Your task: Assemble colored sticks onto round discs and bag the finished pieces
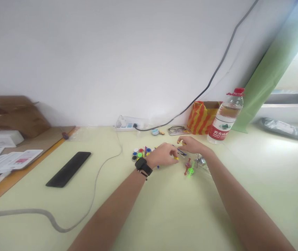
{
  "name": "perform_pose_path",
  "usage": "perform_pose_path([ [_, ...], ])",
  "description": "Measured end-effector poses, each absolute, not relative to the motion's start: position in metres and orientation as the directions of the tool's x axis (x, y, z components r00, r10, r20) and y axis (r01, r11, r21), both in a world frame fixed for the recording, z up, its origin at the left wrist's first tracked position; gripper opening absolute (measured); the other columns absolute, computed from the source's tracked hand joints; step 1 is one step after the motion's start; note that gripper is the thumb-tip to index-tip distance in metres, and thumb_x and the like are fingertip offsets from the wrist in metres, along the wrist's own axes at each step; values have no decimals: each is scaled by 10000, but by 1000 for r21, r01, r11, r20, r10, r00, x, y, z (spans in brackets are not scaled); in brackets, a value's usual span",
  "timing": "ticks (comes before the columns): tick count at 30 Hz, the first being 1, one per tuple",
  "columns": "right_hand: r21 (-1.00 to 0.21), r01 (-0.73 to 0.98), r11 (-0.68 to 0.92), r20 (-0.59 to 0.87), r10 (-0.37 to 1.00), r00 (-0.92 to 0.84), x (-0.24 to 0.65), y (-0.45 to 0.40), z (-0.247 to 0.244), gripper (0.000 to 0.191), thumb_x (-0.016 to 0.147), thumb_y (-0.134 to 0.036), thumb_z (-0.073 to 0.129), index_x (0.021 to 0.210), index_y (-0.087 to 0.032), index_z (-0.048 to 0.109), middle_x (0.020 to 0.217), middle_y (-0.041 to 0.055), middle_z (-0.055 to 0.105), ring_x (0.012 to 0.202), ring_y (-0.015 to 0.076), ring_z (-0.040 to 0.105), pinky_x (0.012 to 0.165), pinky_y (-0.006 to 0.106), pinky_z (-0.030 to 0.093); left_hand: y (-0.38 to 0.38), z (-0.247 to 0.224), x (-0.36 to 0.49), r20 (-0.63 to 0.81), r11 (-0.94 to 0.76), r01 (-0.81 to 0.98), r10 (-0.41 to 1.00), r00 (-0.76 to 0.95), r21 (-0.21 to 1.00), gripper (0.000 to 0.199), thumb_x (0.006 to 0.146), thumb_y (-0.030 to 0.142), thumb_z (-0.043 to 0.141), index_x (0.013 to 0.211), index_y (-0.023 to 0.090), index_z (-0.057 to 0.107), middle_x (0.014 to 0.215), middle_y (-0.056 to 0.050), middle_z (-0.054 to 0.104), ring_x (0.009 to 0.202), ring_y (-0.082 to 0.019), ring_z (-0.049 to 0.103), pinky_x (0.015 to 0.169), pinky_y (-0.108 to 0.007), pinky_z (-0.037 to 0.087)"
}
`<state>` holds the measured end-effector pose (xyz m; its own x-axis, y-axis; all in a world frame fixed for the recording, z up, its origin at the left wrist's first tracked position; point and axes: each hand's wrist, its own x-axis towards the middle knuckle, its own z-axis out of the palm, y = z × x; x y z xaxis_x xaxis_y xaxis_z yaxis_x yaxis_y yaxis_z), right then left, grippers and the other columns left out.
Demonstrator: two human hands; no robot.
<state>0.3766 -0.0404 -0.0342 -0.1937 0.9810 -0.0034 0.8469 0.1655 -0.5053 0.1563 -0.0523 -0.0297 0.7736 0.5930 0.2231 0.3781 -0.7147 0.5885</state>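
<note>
My left hand (pixel 163 154), with a black watch (pixel 143 166) on its wrist, is closed with a small yellow piece (pixel 176 158) at its fingertips. My right hand (pixel 189 143) pinches another small yellow piece (pixel 181 143), a thin one. Both pieces are too small to name. Beside and partly behind my left hand lie several round coloured discs, among them a green disc (pixel 140 155). Below my right hand, a red plastic piece (pixel 187 166) and a bright green piece (pixel 191 171) rest on the table, each a rod with a round part.
A water bottle (pixel 223 118) stands at the right by a red-and-yellow bag (pixel 201 116). Glasses (pixel 176 129) and a power strip (pixel 125 128) lie along the wall. Leftward are a black flat object (pixel 69 169), a grey cable (pixel 96 177) and a cardboard box (pixel 25 116).
</note>
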Motion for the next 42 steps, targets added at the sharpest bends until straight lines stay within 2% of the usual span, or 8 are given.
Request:
perform_pose_path([
  [5,-494,848,190,-81,962,-262,379,-44,-29,358,783,-311,717,1125,-220,672,951,52,696,828,203,630,721,275,454,-48,-37,153,186,-746,403,566,803,531,75,725,253,732,795,227,732,909,-28,755,896,-235,665,746,-325,502],
  [9,-484,852,198,-111,952,-285,385,-51,-13,226,783,-322,695,978,-209,715,958,71,709,843,223,643,713,293,462,-40,-39,145,202,-763,456,589,783,458,106,743,274,729,840,233,745,989,-49,736,1019,-270,638,872,-356,491],
  [14,-523,824,217,-351,827,-440,388,-66,8,226,680,-332,757,890,-256,787,933,29,734,854,238,654,698,288,462,-25,-36,130,281,-779,478,604,745,407,185,781,329,726,938,231,733,1071,-52,704,1077,-280,606,936,-371,465],
  [20,-488,862,139,-547,720,-426,380,-68,6,265,566,-350,803,804,-233,808,847,20,751,819,235,655,663,283,439,-20,-33,117,149,-710,562,667,730,424,505,726,506,795,1144,235,706,1194,-75,680,1168,-313,569,956,-380,459],
  [24,-440,885,152,-518,762,-389,376,-67,8,265,584,-374,793,808,-235,777,883,2,736,833,222,641,655,272,426,-27,-42,129,184,-733,560,656,732,386,623,746,619,750,1220,222,673,1184,-90,681,1157,-322,558,970,-401,455],
  [28,-459,872,173,-420,822,-384,376,-69,16,261,656,-431,758,809,-225,712,896,6,716,847,219,621,641,272,410,-31,-47,136,195,-767,545,624,756,339,442,817,494,706,1161,217,698,1126,-83,695,1106,-306,570,952,-391,460],
  [35,-512,853,98,-372,870,-323,376,-69,17,268,709,-443,740,783,-216,617,853,30,700,780,207,619,617,284,414,-18,-31,113,117,-722,579,658,744,379,556,728,479,787,1220,241,689,1252,-71,675,1209,-319,548,985,-373,449],
  [42,-599,791,124,-289,888,-358,374,-73,21,335,737,-509,754,804,-219,600,885,38,709,763,202,615,630,297,422,-12,-34,108,110,-696,560,665,739,449,461,726,455,813,1115,219,736,1094,-64,732,1085,-291,624,882,-342,473],
])
